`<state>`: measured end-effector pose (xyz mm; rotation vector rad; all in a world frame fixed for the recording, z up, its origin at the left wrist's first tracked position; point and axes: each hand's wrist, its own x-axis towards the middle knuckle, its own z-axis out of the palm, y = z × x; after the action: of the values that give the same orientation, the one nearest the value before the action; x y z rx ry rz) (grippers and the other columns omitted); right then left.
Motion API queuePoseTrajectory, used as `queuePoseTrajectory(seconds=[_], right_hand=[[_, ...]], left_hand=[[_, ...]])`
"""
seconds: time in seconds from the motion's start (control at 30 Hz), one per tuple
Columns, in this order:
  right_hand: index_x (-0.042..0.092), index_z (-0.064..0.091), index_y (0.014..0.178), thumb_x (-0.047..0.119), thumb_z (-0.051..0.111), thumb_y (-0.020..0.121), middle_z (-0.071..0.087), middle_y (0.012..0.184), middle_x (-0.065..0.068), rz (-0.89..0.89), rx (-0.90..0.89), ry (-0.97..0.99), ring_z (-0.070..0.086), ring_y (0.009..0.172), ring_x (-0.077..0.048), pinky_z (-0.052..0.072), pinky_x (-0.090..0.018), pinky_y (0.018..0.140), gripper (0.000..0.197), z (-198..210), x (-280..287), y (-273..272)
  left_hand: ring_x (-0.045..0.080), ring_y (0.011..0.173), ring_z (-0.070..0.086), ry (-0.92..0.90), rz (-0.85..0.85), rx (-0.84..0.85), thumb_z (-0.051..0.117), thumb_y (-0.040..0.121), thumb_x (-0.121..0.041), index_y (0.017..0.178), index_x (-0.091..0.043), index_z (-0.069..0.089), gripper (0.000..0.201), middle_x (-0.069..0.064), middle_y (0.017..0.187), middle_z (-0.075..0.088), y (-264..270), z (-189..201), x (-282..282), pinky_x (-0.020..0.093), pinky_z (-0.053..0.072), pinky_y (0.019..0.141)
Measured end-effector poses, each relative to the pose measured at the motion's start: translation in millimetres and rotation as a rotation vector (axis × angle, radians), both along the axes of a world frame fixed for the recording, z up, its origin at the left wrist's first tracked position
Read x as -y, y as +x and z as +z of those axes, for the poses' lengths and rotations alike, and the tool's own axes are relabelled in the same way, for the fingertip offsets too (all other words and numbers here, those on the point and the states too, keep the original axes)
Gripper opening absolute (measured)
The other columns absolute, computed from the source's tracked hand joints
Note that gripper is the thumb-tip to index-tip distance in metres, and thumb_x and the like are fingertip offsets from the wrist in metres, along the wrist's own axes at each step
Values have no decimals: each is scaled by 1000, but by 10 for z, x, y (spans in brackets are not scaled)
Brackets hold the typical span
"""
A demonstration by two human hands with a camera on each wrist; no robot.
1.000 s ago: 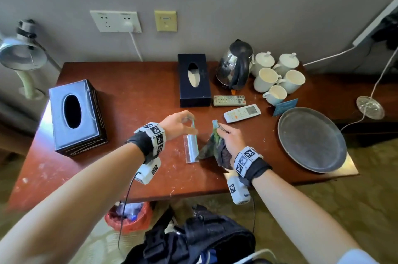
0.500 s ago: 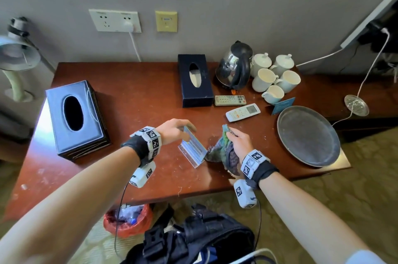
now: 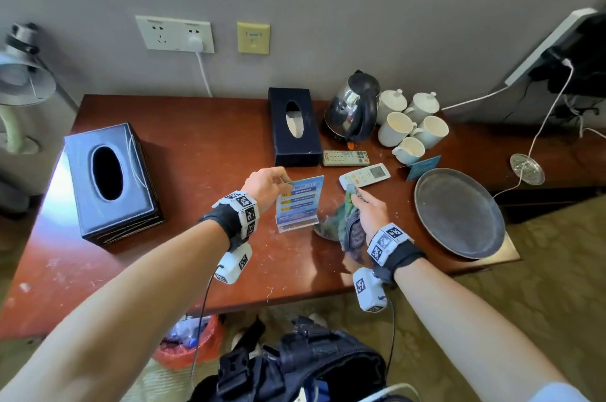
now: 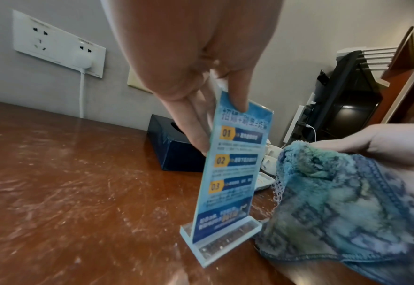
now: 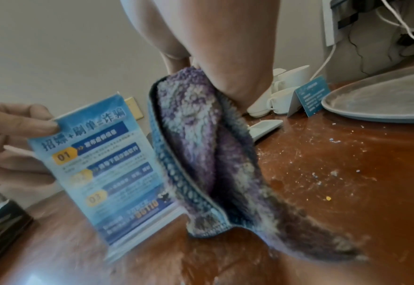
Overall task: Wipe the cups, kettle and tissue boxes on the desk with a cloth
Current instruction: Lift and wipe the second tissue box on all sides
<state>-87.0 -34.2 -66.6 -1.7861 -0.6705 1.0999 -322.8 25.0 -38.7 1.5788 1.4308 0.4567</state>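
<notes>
The left hand [image 3: 267, 183], pinching the clear acrylic blue-printed sign stand [image 3: 297, 203] by its top, has turned it from edge-on to face the person; the right hand [image 3: 367, 209] grips the blue-green fluffy cloth [image 3: 341, 224] beside it near the desk [image 3: 196, 139] front edge, while white cups [image 3: 410, 131], steel kettle [image 3: 354, 108] and dark tissue boxes [image 3: 111, 181] at the back and left edges look unwiped

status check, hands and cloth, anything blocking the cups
Left hand pinches sign stand upright on desk. Right hand grips cloth. Remotes lie before cups.
</notes>
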Motion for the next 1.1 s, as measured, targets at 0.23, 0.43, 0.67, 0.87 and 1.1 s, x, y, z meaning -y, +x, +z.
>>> queuePoseTrajectory(seconds=[0.23,0.43,0.67,0.87,1.1], right_hand=[[3,61,130,9,62,95,64,124,-5,-47,-44,42,62,114,-24,47,-40,106,36,136,-353,173],[9,62,130,14,63,94,64,128,-5,-38,-15,59,62,116,-22,46,-42,107,37,65,-530,483],[12,65,127,12,64,93,65,120,0,-56,-76,44,63,111,-21,49,-39,103,34,42,-813,816],[14,64,129,25,71,83,63,127,-9,48,-83,50,62,115,-25,47,-46,105,48,-71,-1107,843],[23,78,86,27,74,73,74,103,-15,127,-166,-33,68,102,-38,52,-53,97,14,-299,-1208,850]], left_hand=[[24,87,63,85,71,-67,63,94,-27,84,-31,61,11,3,96,69,346,140,-251,28,41,67],[19,81,60,112,77,-90,60,97,-28,91,-26,59,6,1,93,66,646,162,-487,27,39,59],[25,93,66,85,111,-80,59,98,-27,90,-27,58,9,5,103,69,938,134,-787,42,57,82],[18,89,62,75,121,-93,65,94,-24,91,-24,63,4,2,99,68,980,58,-907,29,44,72],[19,90,62,55,156,-112,69,90,-22,87,-26,64,7,1,99,69,946,-52,-921,29,46,76]])
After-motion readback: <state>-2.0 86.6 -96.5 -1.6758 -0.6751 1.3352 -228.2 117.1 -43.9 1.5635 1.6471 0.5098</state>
